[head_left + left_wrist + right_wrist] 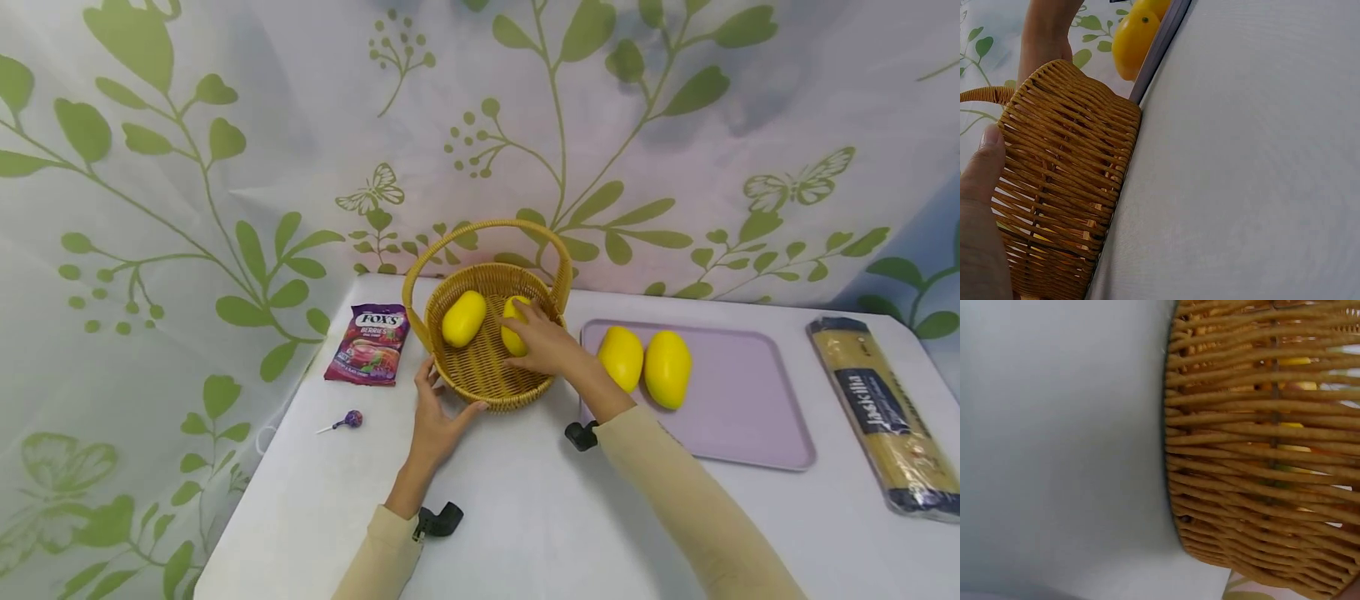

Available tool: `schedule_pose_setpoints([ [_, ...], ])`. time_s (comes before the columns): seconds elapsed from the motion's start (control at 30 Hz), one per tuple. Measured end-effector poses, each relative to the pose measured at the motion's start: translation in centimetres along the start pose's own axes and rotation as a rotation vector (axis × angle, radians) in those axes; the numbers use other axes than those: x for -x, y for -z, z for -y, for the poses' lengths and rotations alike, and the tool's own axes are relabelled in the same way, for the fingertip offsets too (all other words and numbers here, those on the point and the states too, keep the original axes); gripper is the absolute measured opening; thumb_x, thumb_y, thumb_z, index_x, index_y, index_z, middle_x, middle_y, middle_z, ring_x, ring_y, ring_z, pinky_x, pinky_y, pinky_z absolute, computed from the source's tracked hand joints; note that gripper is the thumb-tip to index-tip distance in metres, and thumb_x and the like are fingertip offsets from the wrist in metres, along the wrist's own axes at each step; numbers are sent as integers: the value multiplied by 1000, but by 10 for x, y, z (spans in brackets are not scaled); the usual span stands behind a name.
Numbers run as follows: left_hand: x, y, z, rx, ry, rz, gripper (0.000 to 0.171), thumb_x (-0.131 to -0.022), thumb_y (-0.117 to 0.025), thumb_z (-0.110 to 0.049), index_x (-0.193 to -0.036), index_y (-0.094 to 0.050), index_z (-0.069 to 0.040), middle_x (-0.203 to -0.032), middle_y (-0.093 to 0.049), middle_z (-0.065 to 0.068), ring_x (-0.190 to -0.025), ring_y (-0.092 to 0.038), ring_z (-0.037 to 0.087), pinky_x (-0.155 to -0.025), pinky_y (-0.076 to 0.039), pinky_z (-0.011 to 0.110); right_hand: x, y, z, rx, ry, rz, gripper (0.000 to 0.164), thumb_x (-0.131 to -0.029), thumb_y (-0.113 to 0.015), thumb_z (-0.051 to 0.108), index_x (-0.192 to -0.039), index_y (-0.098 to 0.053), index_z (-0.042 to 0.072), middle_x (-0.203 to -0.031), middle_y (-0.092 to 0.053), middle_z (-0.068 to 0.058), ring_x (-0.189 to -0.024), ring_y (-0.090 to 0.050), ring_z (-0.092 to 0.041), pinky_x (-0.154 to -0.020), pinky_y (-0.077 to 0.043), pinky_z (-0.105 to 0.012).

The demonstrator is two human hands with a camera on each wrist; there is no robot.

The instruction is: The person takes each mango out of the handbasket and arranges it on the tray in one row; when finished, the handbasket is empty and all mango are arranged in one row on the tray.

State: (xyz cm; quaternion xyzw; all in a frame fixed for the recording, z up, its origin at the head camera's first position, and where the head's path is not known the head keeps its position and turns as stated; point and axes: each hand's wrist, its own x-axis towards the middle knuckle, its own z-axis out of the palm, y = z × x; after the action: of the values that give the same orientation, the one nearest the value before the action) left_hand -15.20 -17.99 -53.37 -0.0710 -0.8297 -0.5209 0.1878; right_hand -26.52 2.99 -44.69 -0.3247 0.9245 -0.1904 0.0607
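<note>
A woven basket with an arched handle stands on the table, and two yellow mangoes are inside. One mango lies at the left of the basket. My right hand reaches over the right rim and grips the other mango, partly covering it. At the front left, my left hand holds the basket; its thumb lies against the wicker wall in the left wrist view. The right wrist view is mostly filled by the basket's side, with yellow showing through the gaps.
Two more mangoes lie on a lilac tray right of the basket. A pasta packet lies at the far right. Left of the basket are a purple Fox's candy bag and a lollipop. A leaf-patterned backdrop rises behind.
</note>
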Motion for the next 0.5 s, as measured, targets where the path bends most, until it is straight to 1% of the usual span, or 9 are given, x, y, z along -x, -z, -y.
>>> schedule_pose_setpoints([
  [0.1, -1, 0, -1, -2, -7, -3, 104, -72, -80, -34, -146, -10, -11, -149, -25, 13, -132, -35, 29, -96, -40, 47, 0, -1, 0, 20, 20, -2, 67, -79, -72, 38, -138, -46, 18, -153, -20, -11, -140, -13, -40, -98, -38, -58],
  [0.23, -2, 0, -1, -15, -25, -7, 104, -72, -80, -34, -146, -10, -11, -148, -26, 14, -131, -36, 31, -95, -40, 47, 1, -1, -1, 0, 65, -21, 64, -79, -74, 34, -135, -49, 18, -149, -29, -7, -137, -25, -33, -94, -43, -53],
  [0.33, -2, 0, -2, -15, -29, -7, 104, -72, -80, -35, -145, -10, -8, -147, -27, 17, -130, -37, 34, -94, -40, 49, 0, -2, -2, -9, 89, -25, 63, -78, -75, 33, -134, -50, 18, -146, -32, -5, -133, -32, -31, -95, -43, -50],
  [0.5, 0, 0, 0, -17, -17, -3, 104, -73, -79, -36, -145, -10, -7, -147, -27, 16, -130, -36, 32, -94, -40, 49, 0, -5, -5, -20, 105, -28, 63, -77, -76, 34, -133, -52, 17, -144, -34, -4, -131, -34, -29, -99, -41, -48],
])
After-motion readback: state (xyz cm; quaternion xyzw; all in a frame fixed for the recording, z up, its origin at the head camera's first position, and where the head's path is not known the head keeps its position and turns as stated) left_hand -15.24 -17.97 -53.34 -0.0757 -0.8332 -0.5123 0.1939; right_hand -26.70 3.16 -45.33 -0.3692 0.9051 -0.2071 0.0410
